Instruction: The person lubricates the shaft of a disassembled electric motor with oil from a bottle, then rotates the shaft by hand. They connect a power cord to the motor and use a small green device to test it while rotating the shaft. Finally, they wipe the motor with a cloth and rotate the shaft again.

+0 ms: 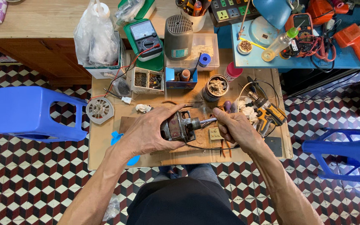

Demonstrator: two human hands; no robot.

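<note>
A small electric motor (180, 127) with a rusty metal body and a shiny shaft is held just above the low wooden worktable (105, 141). My left hand (148, 131) wraps around the motor's body from the left. My right hand (234, 127) pinches the end of the shaft (207, 121) with thumb and fingers. A black wire runs from the motor under my right hand.
On the table lie a yellow cordless drill (269, 114), a round white fan grille (99, 110), a grey motor housing (178, 36), a green multimeter (146, 36), small parts boxes (147, 80) and a tin (217, 87). Blue plastic stools (30, 113) (346, 154) flank it on a chequered floor.
</note>
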